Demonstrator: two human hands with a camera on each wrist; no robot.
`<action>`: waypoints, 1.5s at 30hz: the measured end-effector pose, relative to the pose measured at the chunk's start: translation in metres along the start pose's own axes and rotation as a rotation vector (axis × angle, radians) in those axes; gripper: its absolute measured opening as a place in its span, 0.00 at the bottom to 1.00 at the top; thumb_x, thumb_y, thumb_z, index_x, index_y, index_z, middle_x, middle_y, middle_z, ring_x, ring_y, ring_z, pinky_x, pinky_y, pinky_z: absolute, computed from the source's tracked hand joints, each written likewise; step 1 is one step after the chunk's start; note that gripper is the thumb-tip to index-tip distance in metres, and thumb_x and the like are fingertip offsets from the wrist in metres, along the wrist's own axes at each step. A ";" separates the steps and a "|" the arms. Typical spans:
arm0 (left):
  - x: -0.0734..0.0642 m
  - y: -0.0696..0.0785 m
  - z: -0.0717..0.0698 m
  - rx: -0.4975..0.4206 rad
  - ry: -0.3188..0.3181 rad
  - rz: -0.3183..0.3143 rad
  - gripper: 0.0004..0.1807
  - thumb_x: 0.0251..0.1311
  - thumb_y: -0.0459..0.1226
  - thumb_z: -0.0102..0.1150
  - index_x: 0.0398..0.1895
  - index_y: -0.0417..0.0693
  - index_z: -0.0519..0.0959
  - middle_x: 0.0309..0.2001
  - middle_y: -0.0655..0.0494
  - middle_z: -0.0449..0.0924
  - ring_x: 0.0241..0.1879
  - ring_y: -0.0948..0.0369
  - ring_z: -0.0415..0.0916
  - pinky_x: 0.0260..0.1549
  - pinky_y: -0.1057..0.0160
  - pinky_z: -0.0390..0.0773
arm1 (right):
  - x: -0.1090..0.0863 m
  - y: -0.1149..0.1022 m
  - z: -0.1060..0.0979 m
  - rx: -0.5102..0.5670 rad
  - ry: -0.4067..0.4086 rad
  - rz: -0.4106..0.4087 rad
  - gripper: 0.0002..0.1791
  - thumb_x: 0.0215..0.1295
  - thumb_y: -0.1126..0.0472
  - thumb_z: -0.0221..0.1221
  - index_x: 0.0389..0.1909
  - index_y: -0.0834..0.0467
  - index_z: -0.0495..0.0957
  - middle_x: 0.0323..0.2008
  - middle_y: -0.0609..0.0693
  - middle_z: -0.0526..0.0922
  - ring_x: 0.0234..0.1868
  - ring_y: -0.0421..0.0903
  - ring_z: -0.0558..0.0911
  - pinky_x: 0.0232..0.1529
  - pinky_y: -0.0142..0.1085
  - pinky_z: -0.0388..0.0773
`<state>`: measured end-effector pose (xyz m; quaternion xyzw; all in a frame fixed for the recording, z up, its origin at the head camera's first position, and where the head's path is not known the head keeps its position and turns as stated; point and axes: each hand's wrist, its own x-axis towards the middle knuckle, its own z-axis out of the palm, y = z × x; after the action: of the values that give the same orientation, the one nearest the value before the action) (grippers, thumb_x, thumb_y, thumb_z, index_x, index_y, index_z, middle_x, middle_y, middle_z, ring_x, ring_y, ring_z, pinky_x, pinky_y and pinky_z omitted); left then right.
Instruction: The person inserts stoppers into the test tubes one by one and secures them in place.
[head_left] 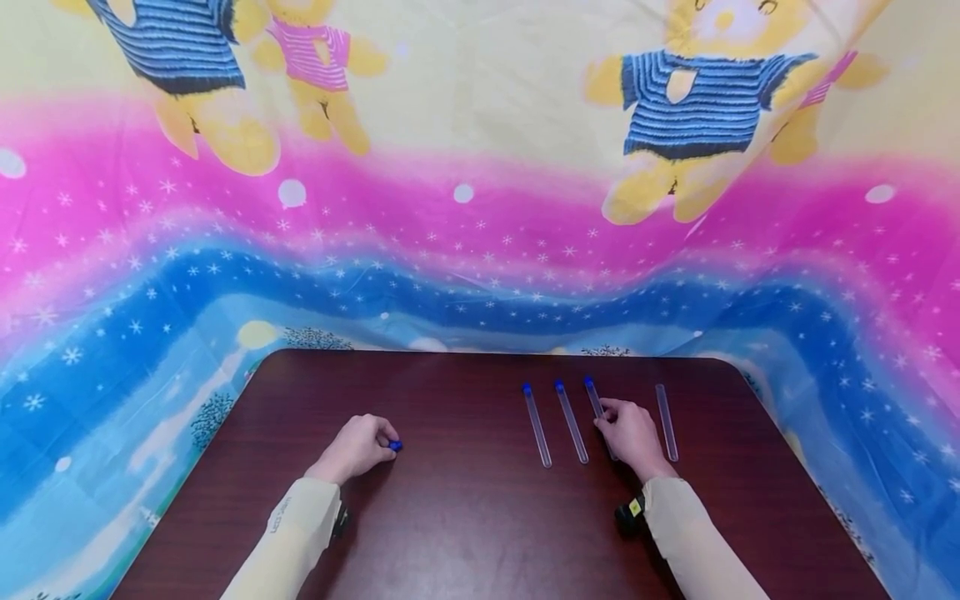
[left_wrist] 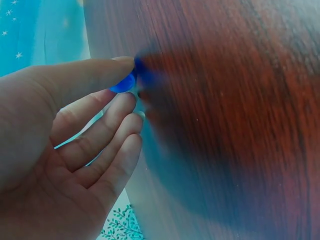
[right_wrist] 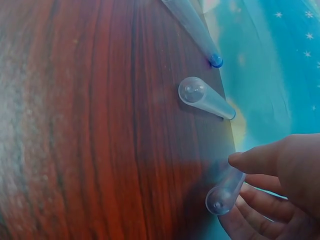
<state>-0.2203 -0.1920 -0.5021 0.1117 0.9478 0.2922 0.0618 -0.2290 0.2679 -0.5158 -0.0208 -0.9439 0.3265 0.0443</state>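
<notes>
On the left part of the table, my left hand (head_left: 358, 446) pinches a small blue cap (head_left: 396, 446) between thumb and fingers. The left wrist view shows this blue cap (left_wrist: 124, 84) just at the tabletop. My right hand (head_left: 630, 429) holds a clear test tube with a blue cap (head_left: 593, 392), thumb on one side and fingers on the other; its rounded end (right_wrist: 219, 200) faces the right wrist camera. Two more capped test tubes, the outer one (head_left: 537, 425) and the inner one (head_left: 572, 423), lie left of that hand. An uncapped test tube (head_left: 666, 422) lies to its right.
The dark brown wooden table (head_left: 465, 517) has rounded far corners. Behind it hangs a cloth (head_left: 465, 242) printed with bears and snowflakes. A small black wrist camera (head_left: 630, 517) sits below the right hand.
</notes>
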 end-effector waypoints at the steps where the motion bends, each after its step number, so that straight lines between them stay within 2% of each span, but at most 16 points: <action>1: 0.000 0.000 0.001 -0.002 0.000 0.002 0.07 0.52 0.29 0.76 0.31 0.45 0.85 0.27 0.60 0.81 0.29 0.64 0.77 0.36 0.59 0.82 | 0.000 0.000 0.000 -0.004 0.002 0.000 0.24 0.68 0.65 0.65 0.63 0.68 0.77 0.36 0.53 0.83 0.20 0.44 0.76 0.25 0.40 0.74; 14: 0.004 0.000 0.000 -0.008 0.052 0.047 0.10 0.53 0.27 0.74 0.32 0.46 0.82 0.27 0.61 0.80 0.30 0.64 0.78 0.37 0.58 0.81 | 0.003 0.000 0.002 -0.044 0.011 -0.007 0.23 0.68 0.64 0.65 0.61 0.67 0.78 0.37 0.53 0.82 0.22 0.43 0.76 0.27 0.41 0.74; 25: 0.004 0.002 0.000 -0.026 0.053 0.077 0.06 0.56 0.28 0.73 0.33 0.45 0.86 0.27 0.62 0.81 0.30 0.65 0.78 0.36 0.60 0.81 | 0.003 0.000 0.003 -0.062 0.020 -0.019 0.22 0.67 0.63 0.66 0.60 0.67 0.80 0.36 0.53 0.82 0.25 0.45 0.76 0.29 0.41 0.74; 31: 0.004 0.004 -0.001 -0.005 0.050 0.104 0.05 0.57 0.30 0.73 0.36 0.45 0.89 0.30 0.63 0.83 0.31 0.65 0.79 0.36 0.60 0.82 | 0.003 0.000 0.002 -0.041 0.000 0.020 0.23 0.67 0.64 0.66 0.62 0.66 0.78 0.37 0.53 0.81 0.23 0.45 0.76 0.27 0.41 0.74; 36: 0.004 0.005 -0.001 -0.001 0.050 0.118 0.05 0.57 0.30 0.72 0.37 0.45 0.89 0.31 0.62 0.84 0.32 0.64 0.80 0.37 0.59 0.82 | 0.003 0.000 0.003 -0.049 -0.002 0.026 0.23 0.66 0.64 0.67 0.61 0.65 0.79 0.37 0.53 0.80 0.26 0.45 0.76 0.29 0.42 0.75; 45: 0.005 0.007 -0.002 -0.006 0.046 0.107 0.05 0.58 0.31 0.72 0.37 0.45 0.89 0.32 0.63 0.83 0.32 0.65 0.79 0.36 0.60 0.81 | 0.004 0.001 0.004 -0.049 0.008 0.024 0.25 0.66 0.63 0.68 0.62 0.66 0.78 0.36 0.53 0.81 0.26 0.46 0.76 0.29 0.42 0.76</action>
<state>-0.2243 -0.1861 -0.4968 0.1551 0.9408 0.3005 0.0245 -0.2333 0.2662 -0.5196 -0.0343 -0.9511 0.3037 0.0439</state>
